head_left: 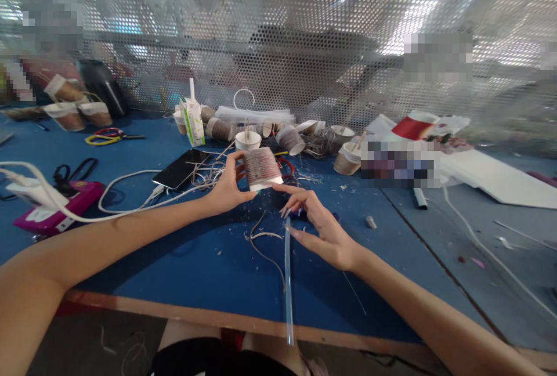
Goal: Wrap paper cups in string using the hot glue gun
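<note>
A white paper cup wound with brownish cord (262, 166) is tilted on its side above the table. My left hand (225, 191) grips it from the left, with the thumb below and the fingers behind. Close on its right is my right hand (324, 226), its index fingertip at the cup's white rim, the thumb spread away from the other fingers. Beneath these fingers, a long translucent glue stick (288, 283) points toward me and sticks out past the table edge. A dark blue object, partly hidden by my right hand, lies at its far end. A loose cord (265, 255) curls nearby.
Several cord-wrapped cups (290, 139) stand or lie along the back, beside a drink carton (192, 122). A black phone (181, 168), a magenta power strip (52, 213) and scissors (108, 136) are on the left. White board (496, 173) lies right; perforated metal (278, 33) rises behind.
</note>
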Demonstrator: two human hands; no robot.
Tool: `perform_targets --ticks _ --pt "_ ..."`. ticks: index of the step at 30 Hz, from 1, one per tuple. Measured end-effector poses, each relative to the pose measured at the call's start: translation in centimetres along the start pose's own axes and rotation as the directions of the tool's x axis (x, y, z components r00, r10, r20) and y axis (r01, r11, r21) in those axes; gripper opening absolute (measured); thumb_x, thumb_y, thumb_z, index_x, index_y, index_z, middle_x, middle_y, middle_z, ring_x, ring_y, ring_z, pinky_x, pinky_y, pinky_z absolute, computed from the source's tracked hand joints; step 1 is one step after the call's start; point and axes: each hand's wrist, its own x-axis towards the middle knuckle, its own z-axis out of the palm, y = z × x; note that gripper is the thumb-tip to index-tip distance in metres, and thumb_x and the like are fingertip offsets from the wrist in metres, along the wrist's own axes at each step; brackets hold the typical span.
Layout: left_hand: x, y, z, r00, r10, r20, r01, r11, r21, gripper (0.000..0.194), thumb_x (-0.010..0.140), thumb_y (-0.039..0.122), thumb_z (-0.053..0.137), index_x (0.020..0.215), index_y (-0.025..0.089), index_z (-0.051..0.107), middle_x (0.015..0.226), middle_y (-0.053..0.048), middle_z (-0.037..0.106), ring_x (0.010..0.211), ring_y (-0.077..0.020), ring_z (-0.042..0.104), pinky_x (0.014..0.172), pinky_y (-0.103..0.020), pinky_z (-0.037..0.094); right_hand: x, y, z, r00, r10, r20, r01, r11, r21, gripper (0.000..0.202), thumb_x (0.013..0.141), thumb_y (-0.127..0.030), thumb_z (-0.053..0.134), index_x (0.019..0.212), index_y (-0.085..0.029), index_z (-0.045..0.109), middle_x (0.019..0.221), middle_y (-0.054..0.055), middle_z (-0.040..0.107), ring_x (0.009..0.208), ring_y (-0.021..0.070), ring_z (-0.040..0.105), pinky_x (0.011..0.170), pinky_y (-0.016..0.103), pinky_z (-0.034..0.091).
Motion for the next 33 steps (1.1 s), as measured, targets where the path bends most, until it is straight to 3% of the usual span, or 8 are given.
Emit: perform_targets --ticks 7,14,15,17,20,22,26,33 --pt "-0.1 -0.2 0.0 1.0 0.022 0.011 -0.022 1.0 -0.009 0.07 0.064 0.023 0.074 0.121 0.028 0.033 0.128 -0.01 0.043 0.118 -0.0269 0.058 0.101 -0.051 0.052 0.4 0.3 0.3 0.955 0.157 -0.25 -0.071 0.944 0.321 0.009 0.082 -0.029 0.056 0.085 -0.023 0.051 0.118 0.01 0.065 0.08 0.0183 0.058 0.076 0.037 0.048" --pt "0.0 0.0 -0.1 0.999 -0.028 0.035 0.029 0.999 -0.02 0.072 0.064 0.026 0.074 0.121 0.027 0.031 0.132 -0.011 0.04 0.12 -0.027 0.056 0.103 -0.051 0.05 1.2 0.5 0.1 0.815 0.415 -0.404 -0.151 0.826 0.543 0.009 0.073 -0.026 0.055 0.079 -0.022 0.051 0.104 0.009 0.068 0.065 0.0149 0.057 0.063 0.034 0.051" --pt "0.0 0.1 -0.1 0.998 -0.045 0.04 0.046 0.999 -0.023 0.072 0.063 0.026 0.074 0.121 0.027 0.031 0.132 -0.011 0.04 0.121 -0.0273 0.055 0.104 -0.051 0.049 1.2 0.4 0.1 0.814 0.401 -0.421 -0.124 0.827 0.548 0.011 0.072 -0.026 0.055 0.08 -0.022 0.051 0.102 0.009 0.068 0.064 0.0149 0.056 0.061 0.033 0.051" --pt "0.0 0.5 -0.1 0.995 -0.079 0.056 0.081 0.996 -0.036 0.073 0.063 0.027 0.075 0.121 0.027 0.03 0.134 -0.011 0.038 0.124 -0.028 0.053 0.107 -0.052 0.046 1.1 0.2 0.1 0.852 0.337 -0.4 -0.064 0.826 0.56 0.015 0.071 -0.029 0.056 0.083 -0.022 0.051 0.101 0.008 0.067 0.062 0.0148 0.056 0.057 0.033 0.051" --pt "-0.1 0.9 -0.1 0.991 -0.1 0.086 0.106 0.992 -0.064 0.072 0.064 0.028 0.075 0.12 0.026 0.029 0.136 -0.012 0.037 0.126 -0.0289 0.051 0.109 -0.053 0.043 1.0 -0.1 0.3 0.932 0.25 -0.262 -0.04 0.789 0.614 0.018 0.072 -0.03 0.059 0.086 -0.021 0.054 0.107 0.009 0.066 0.059 0.0133 0.056 0.055 0.033 0.052" --pt "-0.1 1.0 -0.1 0.991 -0.089 0.104 0.097 0.992 -0.076 0.072 0.065 0.029 0.075 0.12 0.026 0.029 0.137 -0.012 0.037 0.127 -0.029 0.05 0.11 -0.052 0.043 0.9 -0.3 0.5 0.952 0.236 -0.196 -0.055 0.76 0.647 0.019 0.073 -0.03 0.06 0.088 -0.02 0.056 0.11 0.01 0.065 0.058 0.012 0.055 0.055 0.033 0.052" --pt "-0.1 0.6 -0.1 0.992 -0.054 0.118 0.065 0.993 -0.094 0.072 0.066 0.028 0.075 0.12 0.027 0.028 0.136 -0.012 0.039 0.127 -0.0287 0.052 0.111 -0.053 0.042 1.0 0.0 0.5 0.94 0.286 -0.188 -0.075 0.708 0.702 0.019 0.073 -0.029 0.06 0.088 -0.02 0.057 0.113 0.01 0.066 0.054 0.0103 0.053 0.051 0.032 0.054" --pt "0.0 0.0 -0.3 0.989 0.038 0.143 -0.038 0.999 -0.003 0.07 0.069 0.028 0.072 0.122 0.028 0.026 0.138 -0.014 0.039 0.127 -0.029 0.055 0.106 -0.052 0.047 1.3 1.1 -0.2 0.856 0.421 -0.299 -0.076 0.676 0.733 0.011 0.074 -0.028 0.055 0.082 -0.02 0.054 0.095 0.005 0.068 0.042 0.0078 0.046 0.036 0.028 0.047"
